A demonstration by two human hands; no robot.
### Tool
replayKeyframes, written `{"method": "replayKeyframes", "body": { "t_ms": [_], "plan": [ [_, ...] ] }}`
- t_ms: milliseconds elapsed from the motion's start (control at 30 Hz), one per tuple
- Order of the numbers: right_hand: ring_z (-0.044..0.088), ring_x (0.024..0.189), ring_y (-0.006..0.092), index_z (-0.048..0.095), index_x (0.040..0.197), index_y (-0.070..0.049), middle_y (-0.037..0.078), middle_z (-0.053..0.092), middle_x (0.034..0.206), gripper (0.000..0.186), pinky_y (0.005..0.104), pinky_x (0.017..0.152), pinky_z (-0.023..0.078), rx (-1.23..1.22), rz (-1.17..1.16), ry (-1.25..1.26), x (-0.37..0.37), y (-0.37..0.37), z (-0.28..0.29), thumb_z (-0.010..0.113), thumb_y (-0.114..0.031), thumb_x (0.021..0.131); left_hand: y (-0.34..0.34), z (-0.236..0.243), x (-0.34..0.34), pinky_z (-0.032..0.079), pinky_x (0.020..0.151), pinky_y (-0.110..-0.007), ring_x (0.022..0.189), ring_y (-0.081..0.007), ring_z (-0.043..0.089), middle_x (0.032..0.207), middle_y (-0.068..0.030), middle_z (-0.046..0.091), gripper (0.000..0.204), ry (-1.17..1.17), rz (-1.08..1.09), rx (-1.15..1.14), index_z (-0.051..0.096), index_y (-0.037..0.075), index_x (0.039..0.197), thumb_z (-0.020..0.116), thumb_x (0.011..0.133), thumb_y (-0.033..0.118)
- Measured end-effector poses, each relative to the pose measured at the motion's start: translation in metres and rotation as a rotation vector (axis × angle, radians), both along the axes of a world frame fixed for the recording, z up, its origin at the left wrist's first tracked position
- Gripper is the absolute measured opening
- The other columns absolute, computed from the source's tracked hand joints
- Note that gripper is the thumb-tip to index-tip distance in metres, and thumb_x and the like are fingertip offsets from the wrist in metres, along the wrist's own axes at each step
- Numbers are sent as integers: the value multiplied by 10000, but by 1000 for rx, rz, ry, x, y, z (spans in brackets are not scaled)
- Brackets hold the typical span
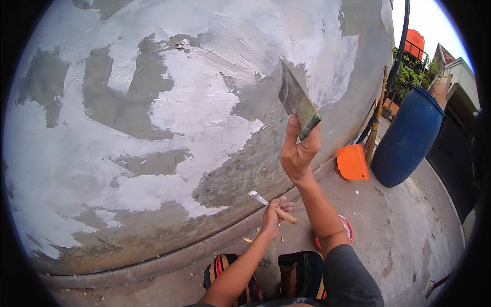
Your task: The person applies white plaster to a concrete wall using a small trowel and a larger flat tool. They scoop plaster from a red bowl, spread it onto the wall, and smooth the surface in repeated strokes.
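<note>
Pinching the flat metal blade (296,101) above the frame's centre, the right hand (299,157) might have dropped it if its grip slipped; lower down, the left hand (271,220) held a scraper (286,216).

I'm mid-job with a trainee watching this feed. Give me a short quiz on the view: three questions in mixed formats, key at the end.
1. Multiple choice: what does the right hand hold?
A) a straw broom
B) a flat grey metal-looking blade
C) a round red container

2. True or false: in the picture, the blue plastic barrel is to the right of the orange plastic dustpan.

3. Fill in the blank: the slim metal-bladed tool in the left hand has a ______ handle (give its colour).

Key: 1. B; 2. True; 3. light brown
</note>
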State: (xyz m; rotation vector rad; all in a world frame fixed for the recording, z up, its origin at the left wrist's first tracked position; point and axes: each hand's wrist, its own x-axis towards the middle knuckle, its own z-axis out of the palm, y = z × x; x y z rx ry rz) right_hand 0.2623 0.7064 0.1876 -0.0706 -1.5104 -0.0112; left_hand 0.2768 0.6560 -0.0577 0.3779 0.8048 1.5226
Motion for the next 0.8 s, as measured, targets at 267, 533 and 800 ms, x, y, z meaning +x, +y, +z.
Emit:
{"method": "replayKeyframes", "body": {
  "t_ms": [267,533,800],
  "plan": [
    [569,1135,289,587,1317,-104,66,595,1297,708,376,950,487,113,-460,-28,-22,49,9,487,135,658,1,0,1,475,878,-351,959,-181,623,1084,-129,679,398,-3,-17,-44,560,85,1190,294,982,296],
    [498,1292,283,540,1369,-140,74,517,1409,736,443,1040,444,45,-393,-321,-25,26,-60,514,127,684,2,1,2,490,862,-343,937,-176,623,1060,-126,681,401,-14,34,-101,550,71,1190,274,990,282],
    [602,1146,333,594,1293,-118,114,636,1240,647,405,947,489,-125,-213,-58,18,44,7,484,154,717,5,-1,5,460,852,-326,953,-160,619,1086,-102,684,409,54,-28,-77,556,98,1202,280,983,306]
  ]
}}
